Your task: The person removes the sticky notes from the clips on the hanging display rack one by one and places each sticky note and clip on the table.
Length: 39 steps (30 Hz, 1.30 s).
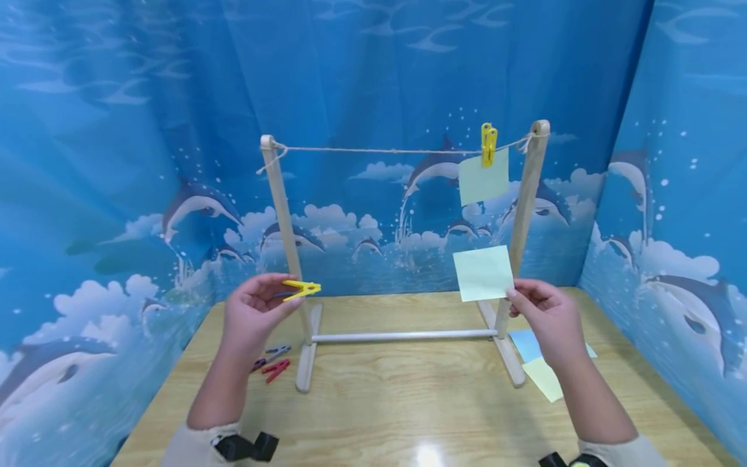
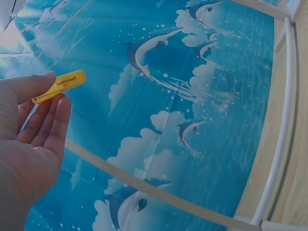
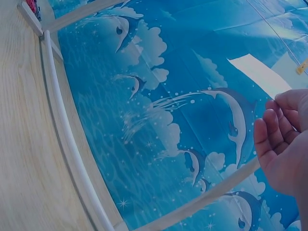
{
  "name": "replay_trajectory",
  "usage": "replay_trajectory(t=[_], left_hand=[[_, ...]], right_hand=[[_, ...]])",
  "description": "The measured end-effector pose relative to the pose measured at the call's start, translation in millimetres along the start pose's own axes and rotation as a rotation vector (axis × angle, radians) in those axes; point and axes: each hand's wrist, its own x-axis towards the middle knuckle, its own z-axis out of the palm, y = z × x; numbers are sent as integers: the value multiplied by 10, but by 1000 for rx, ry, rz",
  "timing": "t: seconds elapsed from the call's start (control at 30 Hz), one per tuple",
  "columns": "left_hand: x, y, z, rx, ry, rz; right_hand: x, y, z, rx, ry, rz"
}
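Observation:
Between thumb and fingers my left hand (image 1: 252, 314) pinches a yellow clothespin (image 1: 302, 289), its tip pointing right; the left wrist view shows the same clothespin (image 2: 60, 87) from the side. My right hand (image 1: 545, 318) pinches a pale green paper square (image 1: 483, 274) by its lower right corner, in front of the rack's right post. Above it, a second pale green paper (image 1: 483, 178) hangs from the string (image 1: 373, 151), held by another yellow clothespin (image 1: 488, 145). In the right wrist view the held paper (image 3: 260, 72) appears nearly edge-on.
A wooden rack with a left post (image 1: 283, 207), a right post (image 1: 530, 188) and a white crossbar (image 1: 403, 336) stands on the wooden table (image 1: 385, 402). Red (image 1: 277, 370) and grey-blue (image 1: 277, 351) clothespins lie left. Blue (image 1: 525, 344) and yellow-green (image 1: 544, 379) papers lie right.

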Motion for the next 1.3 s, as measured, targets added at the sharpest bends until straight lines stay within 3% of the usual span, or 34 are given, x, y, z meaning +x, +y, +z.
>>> replay_trajectory(t=[0.2, 0.6, 0.8, 1.07, 1.3], left_hand=[[-50, -64, -83, 37, -8, -52], [-170, -238, -239, 106, 42, -137], [-247, -314, -294, 77, 48, -155], [-307, -386, -318, 92, 97, -233], [-340, -473, -368, 57, 126, -236]], right_hand=[[-28, 22, -74, 3, -7, 5], [-110, 104, -189, 46, 27, 12], [-155, 143, -237, 41, 46, 36], [-201, 212, -300, 40, 73, 53], [-225, 285, -408, 21, 107, 66]])
